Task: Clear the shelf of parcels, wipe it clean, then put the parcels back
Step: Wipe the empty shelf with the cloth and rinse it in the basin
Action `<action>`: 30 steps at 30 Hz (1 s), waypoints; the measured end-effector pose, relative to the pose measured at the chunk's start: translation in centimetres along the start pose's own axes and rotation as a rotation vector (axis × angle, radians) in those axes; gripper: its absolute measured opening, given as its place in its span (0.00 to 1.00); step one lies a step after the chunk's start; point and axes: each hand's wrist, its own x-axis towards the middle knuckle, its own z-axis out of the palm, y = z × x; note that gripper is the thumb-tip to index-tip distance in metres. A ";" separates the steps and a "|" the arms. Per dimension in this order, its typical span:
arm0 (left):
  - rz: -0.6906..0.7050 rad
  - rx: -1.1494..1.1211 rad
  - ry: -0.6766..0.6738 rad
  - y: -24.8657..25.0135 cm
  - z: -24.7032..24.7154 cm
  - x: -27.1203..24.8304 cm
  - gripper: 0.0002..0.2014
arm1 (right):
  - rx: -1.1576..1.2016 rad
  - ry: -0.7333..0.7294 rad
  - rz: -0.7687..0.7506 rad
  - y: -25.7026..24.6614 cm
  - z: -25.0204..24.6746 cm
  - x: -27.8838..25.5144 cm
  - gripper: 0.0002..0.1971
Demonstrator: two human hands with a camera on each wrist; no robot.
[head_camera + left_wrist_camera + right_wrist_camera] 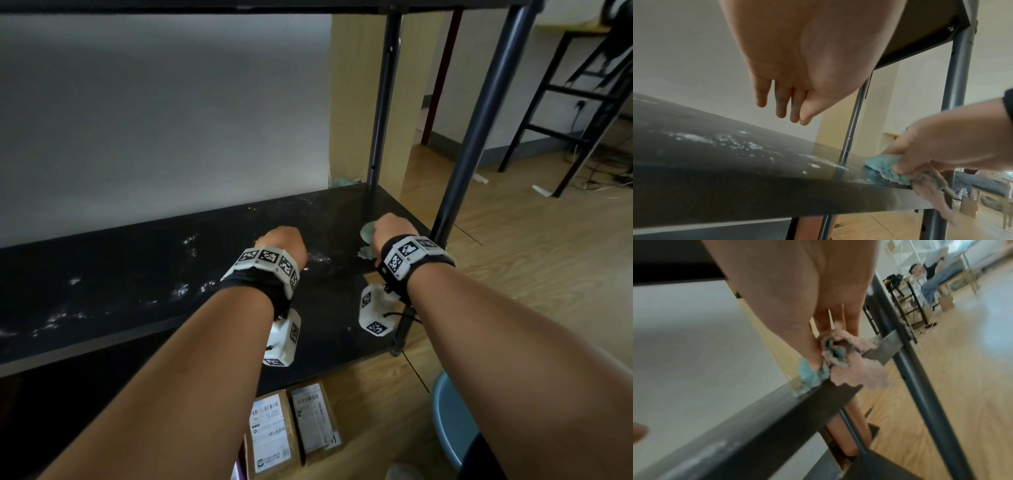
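The black shelf board carries white dust patches across its left and middle. My right hand grips a blue-and-pink cloth and presses it on the board near the right end; the cloth shows blue under the fingers in the left wrist view, and the cloth hangs pink over the board's edge in the right wrist view. My left hand hovers over the board's middle with its fingers straight and holding nothing. Two brown parcels with white labels lie on the floor below the shelf's front edge.
Dark metal posts stand at the shelf's right end, with an upper board overhead. A white wall backs the shelf. A blue basin sits on the wooden floor at lower right. A black frame stands further right.
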 end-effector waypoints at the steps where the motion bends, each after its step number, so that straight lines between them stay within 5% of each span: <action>1: 0.002 0.003 0.009 -0.3 -0.1 0.0 0.21 | -0.053 -0.020 0.023 0.0 0.2 0.0 0.23; 17: -0.064 0.013 0.051 -2.4 -3.2 2.0 0.23 | 0.125 -0.196 -0.180 -7.1 2.4 1.0 0.08; 25: -0.019 0.051 -0.007 -1.2 -3.3 5.9 0.24 | 0.314 -0.013 -0.054 -5.9 -0.4 5.5 0.15; 30: 0.010 0.067 0.020 -1.1 -2.9 9.3 0.20 | 0.322 -0.089 -0.053 -4.9 -0.3 9.1 0.21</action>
